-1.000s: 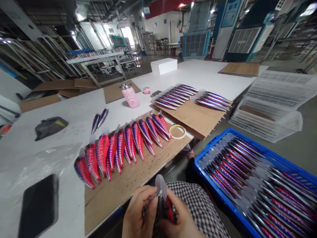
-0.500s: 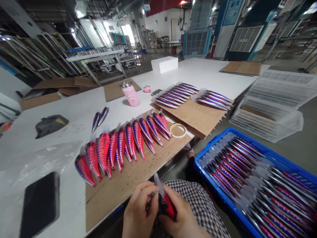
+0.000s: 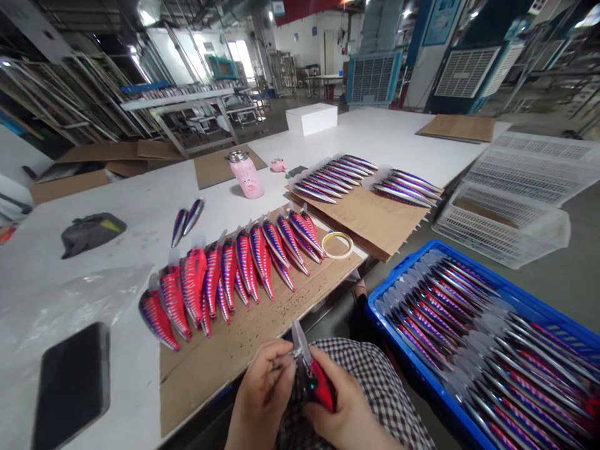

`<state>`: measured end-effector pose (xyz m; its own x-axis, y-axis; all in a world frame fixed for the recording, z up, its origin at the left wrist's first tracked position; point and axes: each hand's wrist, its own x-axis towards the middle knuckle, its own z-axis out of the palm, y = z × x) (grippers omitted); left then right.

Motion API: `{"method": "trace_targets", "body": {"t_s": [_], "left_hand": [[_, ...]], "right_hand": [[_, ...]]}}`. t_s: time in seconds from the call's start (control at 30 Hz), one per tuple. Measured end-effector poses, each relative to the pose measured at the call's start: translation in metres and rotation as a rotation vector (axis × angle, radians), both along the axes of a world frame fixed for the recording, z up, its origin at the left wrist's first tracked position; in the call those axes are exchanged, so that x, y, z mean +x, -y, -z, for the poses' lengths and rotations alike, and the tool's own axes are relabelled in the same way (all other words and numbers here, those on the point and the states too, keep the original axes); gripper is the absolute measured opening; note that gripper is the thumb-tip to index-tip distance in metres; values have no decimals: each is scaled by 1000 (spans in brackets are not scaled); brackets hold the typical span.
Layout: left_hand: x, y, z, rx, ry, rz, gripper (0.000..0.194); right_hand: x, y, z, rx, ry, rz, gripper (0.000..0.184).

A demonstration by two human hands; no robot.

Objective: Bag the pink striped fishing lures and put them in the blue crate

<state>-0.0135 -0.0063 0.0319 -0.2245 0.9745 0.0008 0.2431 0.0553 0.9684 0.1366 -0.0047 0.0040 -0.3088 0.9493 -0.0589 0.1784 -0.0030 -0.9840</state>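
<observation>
A red and dark fishing lure (image 3: pixel 322 389) with a clear plastic lip is gripped in my right hand (image 3: pixel 344 400), low in front of my lap. Close against the lure's head is my left hand (image 3: pixel 267 387), its fingertips pinched together near the base of the lip. What those fingers hold is too small to make out. Beyond my hands, a row of red and purple lures (image 3: pixel 244 262) lies on a cardboard sheet (image 3: pixel 210 381) along the table's near edge.
On my right sits a blue crate (image 3: pixel 394 281) filled with lures. More lures (image 3: pixel 328 178) rest on cardboard behind a tape roll (image 3: pixel 337 245). A pink bottle (image 3: pixel 247 176), a phone (image 3: pixel 72 387) and a white box (image 3: pixel 312 119) stand or lie on the table.
My left fingers have shifted slightly left and opened a little away from the lure's head. The lure has turned a little in my right hand, showing more of its side.
</observation>
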Motion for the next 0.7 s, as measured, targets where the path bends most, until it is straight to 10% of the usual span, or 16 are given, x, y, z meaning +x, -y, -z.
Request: {"method": "trace_targets", "body": {"t_s": [0.33,0.7], "left_hand": [[-12,7,9,-259,610,-80,39],[-1,1,3,-206,288,-20,24]], "right_hand": [[-2,4,16,69,54,15,75],[-1,6,18,135,107,-13,75]]}}
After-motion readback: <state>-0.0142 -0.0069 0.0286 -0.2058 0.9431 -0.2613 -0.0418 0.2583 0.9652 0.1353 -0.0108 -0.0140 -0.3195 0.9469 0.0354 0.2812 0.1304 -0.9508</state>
